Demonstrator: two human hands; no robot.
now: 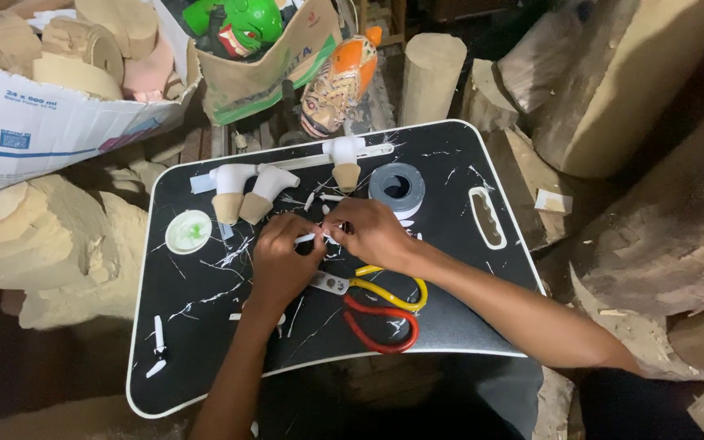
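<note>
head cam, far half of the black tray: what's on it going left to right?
Round white-green lid → two white-capped wooden pieces → third white-capped wooden piece → grey tape roll → tray's handle slot.

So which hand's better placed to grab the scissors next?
Right, probably. The right hand sits just above the yellow-handled scissors and red-handled scissors; the left hand is further left. Both pinch the thin white stick.

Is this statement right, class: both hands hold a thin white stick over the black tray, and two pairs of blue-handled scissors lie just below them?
Not quite. The head view shows the left hand and right hand holding the white stick over the black tray, but the scissors below are yellow-handled and red-handled, not blue.
</note>
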